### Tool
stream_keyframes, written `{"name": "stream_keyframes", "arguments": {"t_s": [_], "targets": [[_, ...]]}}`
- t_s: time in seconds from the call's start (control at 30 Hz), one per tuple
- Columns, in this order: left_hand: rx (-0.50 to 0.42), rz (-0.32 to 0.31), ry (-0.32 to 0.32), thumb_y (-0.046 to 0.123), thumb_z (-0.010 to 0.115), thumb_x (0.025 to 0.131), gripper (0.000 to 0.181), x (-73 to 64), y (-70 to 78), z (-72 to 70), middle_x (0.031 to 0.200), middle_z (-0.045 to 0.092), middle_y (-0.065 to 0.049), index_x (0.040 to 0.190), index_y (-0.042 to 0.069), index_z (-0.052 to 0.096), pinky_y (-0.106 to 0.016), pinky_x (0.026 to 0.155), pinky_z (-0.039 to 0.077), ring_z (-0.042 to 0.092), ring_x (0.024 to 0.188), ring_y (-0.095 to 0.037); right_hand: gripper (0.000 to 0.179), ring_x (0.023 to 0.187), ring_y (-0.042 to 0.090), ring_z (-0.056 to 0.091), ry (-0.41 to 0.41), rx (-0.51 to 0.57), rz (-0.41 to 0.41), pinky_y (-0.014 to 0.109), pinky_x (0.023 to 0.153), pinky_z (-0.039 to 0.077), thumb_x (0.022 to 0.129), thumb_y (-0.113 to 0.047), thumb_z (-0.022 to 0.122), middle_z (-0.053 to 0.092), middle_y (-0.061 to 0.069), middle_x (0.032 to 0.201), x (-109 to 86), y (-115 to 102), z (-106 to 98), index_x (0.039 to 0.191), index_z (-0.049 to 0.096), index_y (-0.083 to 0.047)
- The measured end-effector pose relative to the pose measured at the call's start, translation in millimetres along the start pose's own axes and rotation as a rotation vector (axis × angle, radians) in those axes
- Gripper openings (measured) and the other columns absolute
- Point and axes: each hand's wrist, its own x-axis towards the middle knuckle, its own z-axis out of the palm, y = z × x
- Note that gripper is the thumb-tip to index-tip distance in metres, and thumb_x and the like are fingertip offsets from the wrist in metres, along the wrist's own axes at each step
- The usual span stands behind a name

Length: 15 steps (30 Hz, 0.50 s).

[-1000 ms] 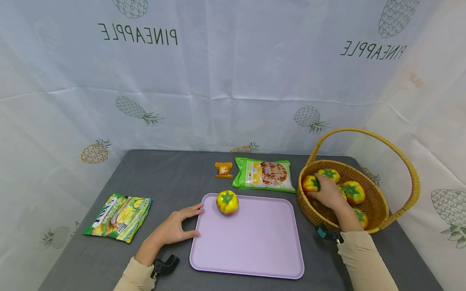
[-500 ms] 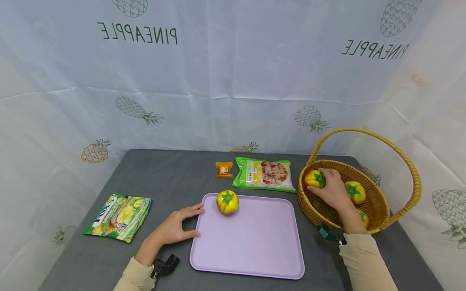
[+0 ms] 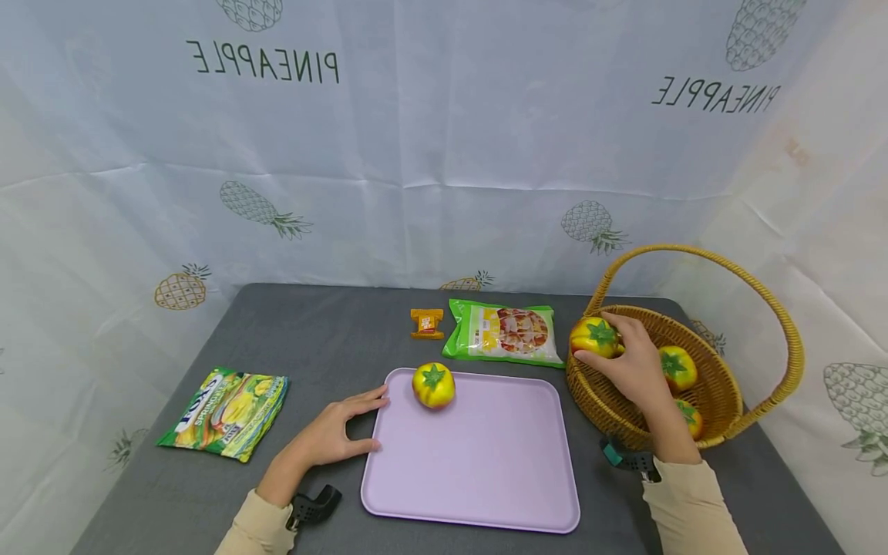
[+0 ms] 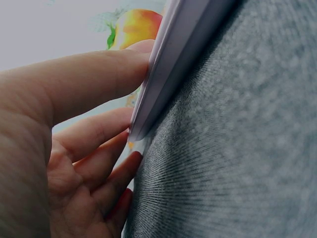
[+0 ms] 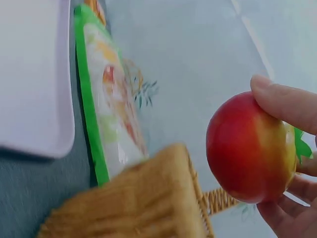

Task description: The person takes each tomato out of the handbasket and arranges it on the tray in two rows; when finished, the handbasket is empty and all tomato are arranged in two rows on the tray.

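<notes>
My right hand (image 3: pixel 634 364) pinches a red-and-yellow persimmon (image 3: pixel 593 337) with a green star-shaped calyx, between thumb and fingers, at the left rim of the wicker basket (image 3: pixel 598 403). In the right wrist view that persimmon (image 5: pixel 247 151) shows its smooth red underside, above the rim. More persimmons (image 3: pixel 677 368) lie in the basket, partly hidden by the hand. Another persimmon (image 3: pixel 433 385) stands near the back left corner of the lilac tray (image 3: pixel 479 462). My left hand (image 3: pixel 334 435) touches the tray's left edge with thumb and fingertips, fingers fairly straight.
Behind the tray lie a green-edged food packet (image 3: pixel 509 333) and a small orange wrapped snack (image 3: pixel 426 324). A green-and-yellow packet (image 3: pixel 225 416) lies at the left of the dark grey table (image 3: pixel 319 331). The basket's tall handle (image 3: pixel 777 316) arches over its right side.
My right hand has taken hold of a persimmon in the basket and brought it up and left to the rim. The left hand and the tray have stayed in place.
</notes>
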Motion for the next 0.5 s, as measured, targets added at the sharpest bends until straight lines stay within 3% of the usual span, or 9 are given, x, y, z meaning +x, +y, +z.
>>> {"name": "stream_keyframes", "arguments": {"t_s": [0.3, 0.5], "targets": [[0.016, 0.013, 0.014, 0.04, 0.073, 0.08, 0.064, 0.1, -1.0, 1.0, 0.146, 0.045, -0.001, 0.135, 0.015, 0.054, -0.05, 0.1, 0.042, 0.045, 0.132, -0.027, 0.075, 0.113, 0.039, 0.047, 0.053, 0.076, -0.047, 0.058, 0.088, 0.044, 0.078, -0.038, 0.076, 0.043, 0.02, 0.138, -18.1, -21, 25, 0.138, 0.046, -0.005], [0.013, 0.009, 0.014, 0.041, 0.073, 0.08, 0.064, -0.1, -1.9, 1.1, 0.146, 0.045, 0.0, 0.135, 0.016, 0.055, -0.05, 0.101, 0.042, 0.045, 0.132, -0.027, 0.073, 0.115, 0.036, 0.048, 0.027, 0.145, -0.086, 0.058, 0.091, 0.044, 0.075, -0.034, 0.08, 0.046, 0.017, 0.135, -26.0, -32, 47, 0.136, 0.05, -0.007]]}}
